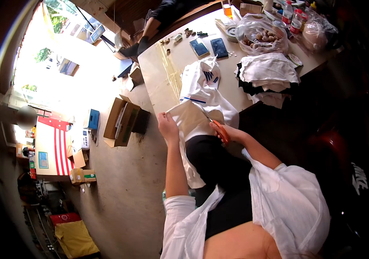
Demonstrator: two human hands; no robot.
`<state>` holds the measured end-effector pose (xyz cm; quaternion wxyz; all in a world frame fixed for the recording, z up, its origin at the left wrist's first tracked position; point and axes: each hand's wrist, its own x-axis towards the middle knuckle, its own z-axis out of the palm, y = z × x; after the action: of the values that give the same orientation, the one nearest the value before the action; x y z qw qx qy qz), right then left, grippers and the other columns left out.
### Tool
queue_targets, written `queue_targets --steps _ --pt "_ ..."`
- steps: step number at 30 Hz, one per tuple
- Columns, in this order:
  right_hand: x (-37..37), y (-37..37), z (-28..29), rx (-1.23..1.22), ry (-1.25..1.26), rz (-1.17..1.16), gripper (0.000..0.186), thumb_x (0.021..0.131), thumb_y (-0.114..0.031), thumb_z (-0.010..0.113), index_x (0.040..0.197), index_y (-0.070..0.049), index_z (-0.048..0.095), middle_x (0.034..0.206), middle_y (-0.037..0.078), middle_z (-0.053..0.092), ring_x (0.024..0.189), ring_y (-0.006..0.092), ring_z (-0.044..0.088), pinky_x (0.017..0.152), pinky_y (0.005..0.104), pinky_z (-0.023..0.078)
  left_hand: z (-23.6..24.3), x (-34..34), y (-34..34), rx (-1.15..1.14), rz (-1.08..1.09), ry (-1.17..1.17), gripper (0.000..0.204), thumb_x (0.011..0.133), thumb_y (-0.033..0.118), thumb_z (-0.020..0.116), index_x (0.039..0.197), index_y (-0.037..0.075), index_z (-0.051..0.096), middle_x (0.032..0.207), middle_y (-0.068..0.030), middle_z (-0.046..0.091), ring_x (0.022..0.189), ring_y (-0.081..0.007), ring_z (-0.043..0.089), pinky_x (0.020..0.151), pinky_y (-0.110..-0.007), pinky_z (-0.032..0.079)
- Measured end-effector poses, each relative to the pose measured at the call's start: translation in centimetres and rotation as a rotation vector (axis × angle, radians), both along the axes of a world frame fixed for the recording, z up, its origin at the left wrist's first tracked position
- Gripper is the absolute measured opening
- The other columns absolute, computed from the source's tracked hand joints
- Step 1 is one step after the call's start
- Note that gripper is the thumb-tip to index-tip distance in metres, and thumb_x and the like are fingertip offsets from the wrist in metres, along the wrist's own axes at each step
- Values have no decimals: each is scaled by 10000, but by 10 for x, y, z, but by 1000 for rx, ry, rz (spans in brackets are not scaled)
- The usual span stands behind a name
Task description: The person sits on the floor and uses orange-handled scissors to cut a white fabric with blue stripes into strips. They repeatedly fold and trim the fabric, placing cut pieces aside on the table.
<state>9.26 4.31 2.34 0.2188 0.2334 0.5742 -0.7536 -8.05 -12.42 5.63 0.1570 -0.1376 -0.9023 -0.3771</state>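
Note:
A white garment with blue stripes and a dark blue mark [226, 102] lies partly on the table edge and drapes over my lap. My left hand [167, 126] pinches the edge of its cloth and holds it taut. In my right hand [233, 133] is a pair of scissors with orange handles [220, 131]; their blades lie at the cloth between my hands. Whether the blades are parted is too small to tell. Just right of the garment, a stack of folded white and black cloth pieces [268, 71] sits on the table.
The pale table [158, 77] bears two dark phones [219, 48], a clear bag of brown walnut-like things [262, 36] and red-capped bottles [287, 13]. An opened cardboard box [121, 121] stands on the floor at left. Another person's arm [150, 26] shows beyond the table.

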Motion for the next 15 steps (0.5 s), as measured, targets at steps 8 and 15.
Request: queue_targets --steps 8,15 --pt "5 -3 22 -30 54 -63 641 780 -747 456 819 -108 490 649 -29 458 520 79 461 480 212 391 7 30 20 -53 -166 -67 220 787 203 657 905 32 583 821 -193 624 769 -392 593 656 -439 460" --pt "-11 -10 16 -212 110 -96 631 818 -716 430 927 -98 491 737 -10 489 620 104 520 585 253 464 19 70 26 39 -191 36 100 815 118 605 904 75 597 807 -170 630 739 -368 605 609 -427 458"
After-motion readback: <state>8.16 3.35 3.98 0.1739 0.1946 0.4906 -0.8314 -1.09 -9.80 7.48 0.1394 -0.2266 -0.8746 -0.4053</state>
